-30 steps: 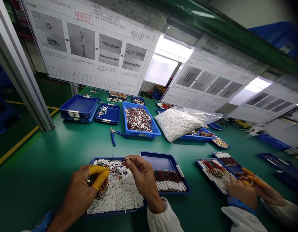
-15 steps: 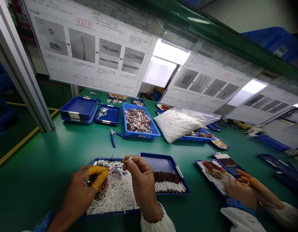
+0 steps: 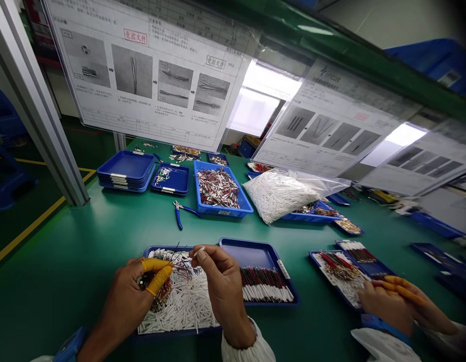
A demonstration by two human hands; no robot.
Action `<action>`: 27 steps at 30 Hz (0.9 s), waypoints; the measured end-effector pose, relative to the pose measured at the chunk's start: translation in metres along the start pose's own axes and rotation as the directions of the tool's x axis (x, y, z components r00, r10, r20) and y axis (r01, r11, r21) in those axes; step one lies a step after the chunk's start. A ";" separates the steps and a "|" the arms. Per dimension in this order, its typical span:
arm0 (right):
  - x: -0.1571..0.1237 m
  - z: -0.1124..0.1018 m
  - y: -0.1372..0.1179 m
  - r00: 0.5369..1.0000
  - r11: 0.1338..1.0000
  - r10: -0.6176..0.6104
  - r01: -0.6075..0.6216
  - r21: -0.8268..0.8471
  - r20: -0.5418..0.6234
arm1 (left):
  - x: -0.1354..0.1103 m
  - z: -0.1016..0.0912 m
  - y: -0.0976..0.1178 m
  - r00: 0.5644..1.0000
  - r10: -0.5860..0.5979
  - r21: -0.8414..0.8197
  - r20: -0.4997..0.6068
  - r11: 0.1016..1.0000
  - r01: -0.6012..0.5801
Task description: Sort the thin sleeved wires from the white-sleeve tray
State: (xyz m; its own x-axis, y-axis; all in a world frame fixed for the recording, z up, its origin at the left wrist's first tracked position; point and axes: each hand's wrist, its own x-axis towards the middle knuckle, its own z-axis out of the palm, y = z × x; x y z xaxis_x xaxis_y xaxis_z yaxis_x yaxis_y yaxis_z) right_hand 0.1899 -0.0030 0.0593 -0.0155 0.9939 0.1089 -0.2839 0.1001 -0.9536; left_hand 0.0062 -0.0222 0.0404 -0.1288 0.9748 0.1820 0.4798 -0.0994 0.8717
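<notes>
My left hand, with yellow finger cots on thumb and forefinger, pinches thin wires whose dark ends stick up. Facing it, my right hand holds a short white sleeve between thumb and forefinger, a small gap away from the wires. Both hands are above a blue tray filled with loose white sleeves. A bundle of coloured wires with brass-like ends lies in that tray, partly hidden by my left hand. Beside it, a second blue tray holds a row of red, green and black wires with white sleeves.
Behind are blue-handled cutters, stacked blue trays, a blue bin of sleeved wires and a bag of white sleeves. A co-worker's hands work over trays at right. Instruction sheets hang above.
The view has shifted slightly, so everything sits a little further right. My hands keep the same grips, wires in the left and sleeve in the right. The co-worker's hands have moved slightly.
</notes>
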 end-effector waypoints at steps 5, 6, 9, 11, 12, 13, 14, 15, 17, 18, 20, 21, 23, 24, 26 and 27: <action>0.000 0.001 -0.002 1.000 0.998 0.023 -0.022 -0.058 0.018 | 0.001 0.000 0.000 1.000 0.020 -0.007 -0.002 1.000 -0.020; -0.001 0.001 -0.002 0.999 0.997 0.029 -0.027 -0.076 0.029 | 0.001 0.000 0.000 1.000 0.024 -0.009 -0.005 1.000 -0.024; -0.001 0.000 -0.003 0.996 0.987 0.058 -0.046 -0.155 0.073 | 0.001 0.001 0.001 0.999 0.029 -0.019 -0.018 0.999 -0.029; 0.000 -0.001 -0.003 0.996 0.976 0.054 -0.038 -0.212 0.068 | 0.001 0.001 0.002 0.999 0.035 -0.018 -0.020 0.999 -0.036; 0.001 -0.002 -0.003 0.998 0.972 0.040 -0.028 -0.232 0.048 | 0.001 0.001 0.003 0.999 0.039 -0.015 -0.018 0.999 -0.039; 0.002 -0.003 -0.004 1.000 0.970 0.021 -0.015 -0.241 0.021 | 0.000 0.001 0.003 0.999 0.040 -0.011 -0.012 0.999 -0.040; 0.004 -0.003 -0.005 1.000 0.971 0.001 -0.003 -0.239 -0.008 | 0.000 0.002 0.003 0.999 0.035 -0.010 -0.006 0.999 -0.035; 0.005 -0.004 -0.006 0.999 0.974 -0.017 0.008 -0.227 -0.036 | -0.001 0.002 0.002 1.000 0.025 -0.010 0.005 1.000 -0.025; 0.006 -0.004 -0.009 0.996 0.983 -0.041 0.025 -0.182 -0.084 | -0.002 0.004 0.001 0.999 -0.005 -0.011 0.034 1.000 0.006; 0.006 -0.003 -0.010 0.994 0.987 -0.049 0.032 -0.158 -0.101 | -0.003 0.005 -0.001 0.999 -0.018 -0.008 0.047 1.000 0.018; 0.006 -0.002 -0.012 0.991 0.992 -0.057 0.043 -0.121 -0.118 | -0.004 0.007 -0.004 0.998 -0.025 0.014 0.065 1.000 0.024; 0.006 -0.002 -0.012 0.991 0.992 -0.059 0.045 -0.114 -0.118 | -0.005 0.008 -0.005 0.998 -0.020 0.028 0.066 0.999 0.018; 0.005 -0.001 -0.011 0.993 0.991 -0.061 0.048 -0.121 -0.106 | -0.005 0.009 -0.008 0.998 0.000 0.050 0.063 0.999 -0.003; 0.005 -0.001 -0.011 0.993 0.990 -0.064 0.051 -0.131 -0.098 | -0.005 0.009 -0.009 0.998 0.007 0.054 0.061 0.998 -0.010; 0.005 0.000 -0.010 0.995 0.987 -0.069 0.056 -0.154 -0.078 | -0.005 0.010 -0.010 0.998 0.012 0.048 0.057 0.999 -0.015; 0.004 0.000 -0.009 0.995 0.984 -0.071 0.059 -0.166 -0.067 | -0.005 0.010 -0.010 0.998 0.012 0.043 0.056 0.999 -0.015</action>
State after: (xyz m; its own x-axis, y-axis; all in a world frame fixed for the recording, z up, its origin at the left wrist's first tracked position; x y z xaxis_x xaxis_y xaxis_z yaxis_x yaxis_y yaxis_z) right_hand 0.1927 0.0005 0.0683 0.0686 0.9852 0.1569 -0.1217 0.1644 -0.9789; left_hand 0.0108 -0.0238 0.0260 -0.0740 0.9832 0.1670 0.5183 -0.1052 0.8487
